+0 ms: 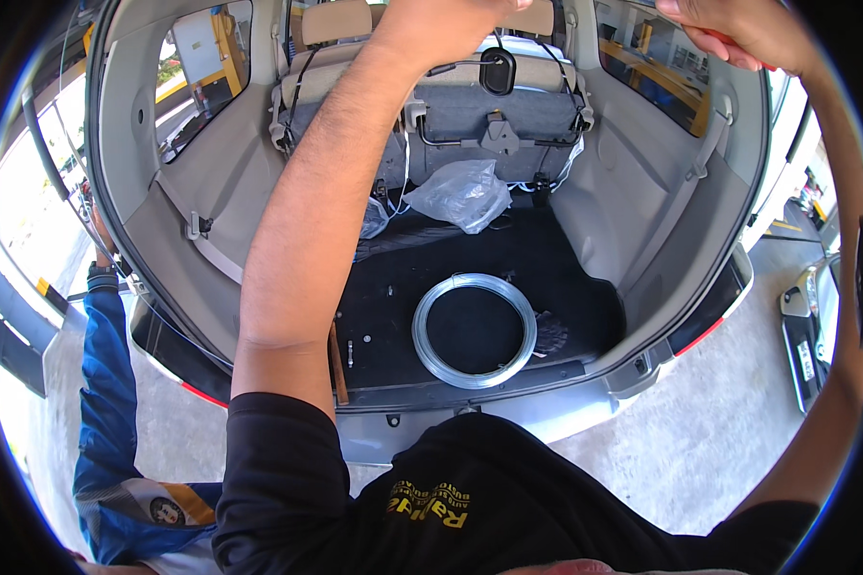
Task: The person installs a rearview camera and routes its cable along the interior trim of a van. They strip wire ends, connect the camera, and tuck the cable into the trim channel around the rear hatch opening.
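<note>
Both of my arms are raised toward the top of the head view, in front of the open rear of a vehicle. My left hand (451, 24) is cut off by the upper edge, so its fingers are mostly hidden, as is anything in them. Nearby hangs a black-framed oval mirror (497, 72). At the upper right, my right hand (753, 34) is closed around a red object (731, 41); only bits of it show between and below the fingers, and its kind cannot be made out.
A coil of silvery wire (475, 380) lies on the dark cargo floor (393, 278). Behind it are a clear plastic bag (460, 196) and folded grey seats (537, 110). Small metal parts (350, 353) lie by a wooden strip (338, 366). Another person's blue sleeve (108, 383) reaches up at left.
</note>
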